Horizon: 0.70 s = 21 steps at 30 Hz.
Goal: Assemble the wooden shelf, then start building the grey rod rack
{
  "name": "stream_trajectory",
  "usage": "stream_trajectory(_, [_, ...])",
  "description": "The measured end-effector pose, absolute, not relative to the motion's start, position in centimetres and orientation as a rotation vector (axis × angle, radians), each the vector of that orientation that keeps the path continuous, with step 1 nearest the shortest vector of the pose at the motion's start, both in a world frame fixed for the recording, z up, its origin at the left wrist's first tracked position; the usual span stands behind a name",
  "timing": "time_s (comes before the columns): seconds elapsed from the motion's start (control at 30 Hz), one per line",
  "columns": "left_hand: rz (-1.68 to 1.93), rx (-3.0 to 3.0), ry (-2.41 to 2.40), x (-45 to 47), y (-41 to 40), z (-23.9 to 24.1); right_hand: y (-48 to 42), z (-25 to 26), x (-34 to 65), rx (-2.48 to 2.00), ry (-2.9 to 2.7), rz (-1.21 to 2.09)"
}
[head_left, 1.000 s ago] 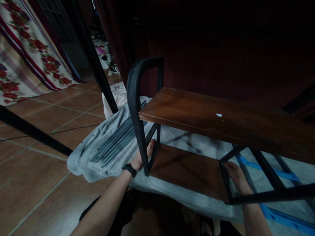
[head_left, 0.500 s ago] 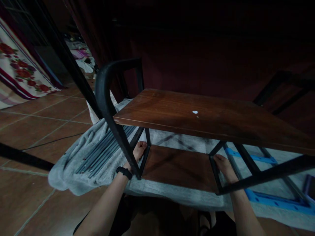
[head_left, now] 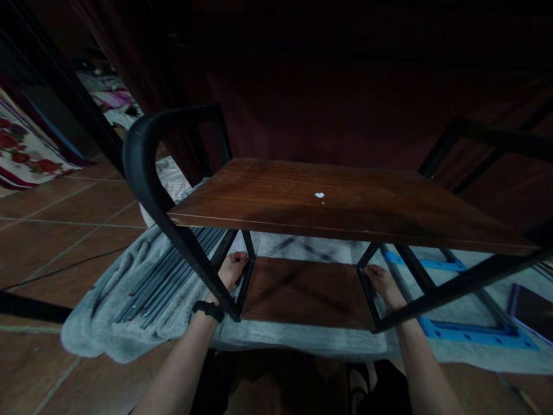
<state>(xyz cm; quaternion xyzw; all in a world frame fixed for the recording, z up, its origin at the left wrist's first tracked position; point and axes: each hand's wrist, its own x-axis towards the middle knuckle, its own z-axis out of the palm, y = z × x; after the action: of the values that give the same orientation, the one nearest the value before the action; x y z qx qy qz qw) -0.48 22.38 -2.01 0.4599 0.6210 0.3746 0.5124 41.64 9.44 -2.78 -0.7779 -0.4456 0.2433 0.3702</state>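
Note:
A black metal frame (head_left: pixel 147 173) carries two brown wooden shelves: an upper shelf (head_left: pixel 345 202) and a lower shelf (head_left: pixel 302 291). My left hand (head_left: pixel 228 274), with a black band on its wrist, is closed on the frame's left lower bar beside the lower shelf. At the right lower bar, my right hand (head_left: pixel 382 285) grips the frame in the same way. The fingers of both hands are partly hidden behind the bars.
The frame stands on a grey blanket (head_left: pixel 112 323) spread over brown floor tiles (head_left: pixel 52 230). A bundle of grey metal rods (head_left: pixel 168 274) lies on the blanket at the left. A blue frame part (head_left: pixel 466 334) and a dark flat object (head_left: pixel 533 305) lie at the right.
My view has swung to the right, so the frame now sits centred and its right side shows. Both hands keep their hold on the lower bars.

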Motion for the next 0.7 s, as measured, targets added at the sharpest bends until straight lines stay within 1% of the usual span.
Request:
stream_trajectory(0.27, [0.948,1.138,1.377,-0.7,22.16,-1.92,9.86,-2.72,41.14,-1.999,-1.126,0.56])
stream_trajectory(0.7, [0.887,1.192,1.466,-0.55,22.0,-1.56,9.51,-3.14,41.49,-1.987,-1.087,0.627])
